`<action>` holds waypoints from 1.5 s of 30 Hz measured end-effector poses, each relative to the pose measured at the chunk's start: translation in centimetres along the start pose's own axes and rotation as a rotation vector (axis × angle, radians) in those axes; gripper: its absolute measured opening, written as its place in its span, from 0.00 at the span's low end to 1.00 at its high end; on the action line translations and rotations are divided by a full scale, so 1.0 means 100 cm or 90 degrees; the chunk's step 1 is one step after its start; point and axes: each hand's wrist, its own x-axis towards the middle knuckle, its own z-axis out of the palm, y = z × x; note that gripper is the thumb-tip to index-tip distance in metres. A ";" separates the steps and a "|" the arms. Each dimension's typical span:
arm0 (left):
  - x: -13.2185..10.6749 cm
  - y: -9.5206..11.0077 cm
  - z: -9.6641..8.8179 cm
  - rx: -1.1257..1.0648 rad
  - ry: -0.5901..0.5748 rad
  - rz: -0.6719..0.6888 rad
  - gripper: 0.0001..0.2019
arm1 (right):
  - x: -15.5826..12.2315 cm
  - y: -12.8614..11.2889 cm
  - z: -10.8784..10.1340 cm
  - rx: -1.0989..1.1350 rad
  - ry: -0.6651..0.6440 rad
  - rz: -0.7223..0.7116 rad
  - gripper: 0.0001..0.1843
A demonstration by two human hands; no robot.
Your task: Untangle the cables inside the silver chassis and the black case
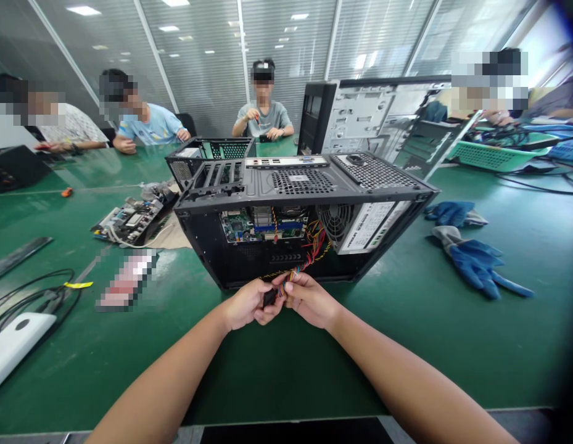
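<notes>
Near the front edge of the desk, looks maybe partway along on the computer case: side open, but with power supply and motherboard in place and, at a guess, loose wiring left to deal with. Got the cable bundle pinched in the right hand just outside the case's lower near edge, with black plug clamped in the left hand.

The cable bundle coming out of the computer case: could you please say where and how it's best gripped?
Probably by the black connector at its end, coming from the near side, where the computer case stands open: that block looks rigid, while the thin wires bend.
</notes>
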 end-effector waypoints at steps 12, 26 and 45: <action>0.009 -0.005 -0.003 0.149 0.057 0.105 0.20 | 0.005 0.004 0.006 -0.086 0.093 -0.080 0.17; 0.004 -0.010 0.000 0.817 0.283 0.357 0.07 | 0.005 0.008 0.004 -0.201 0.123 -0.145 0.15; 0.001 -0.007 0.002 0.795 0.242 0.326 0.11 | 0.005 0.006 0.006 -0.231 0.135 -0.115 0.20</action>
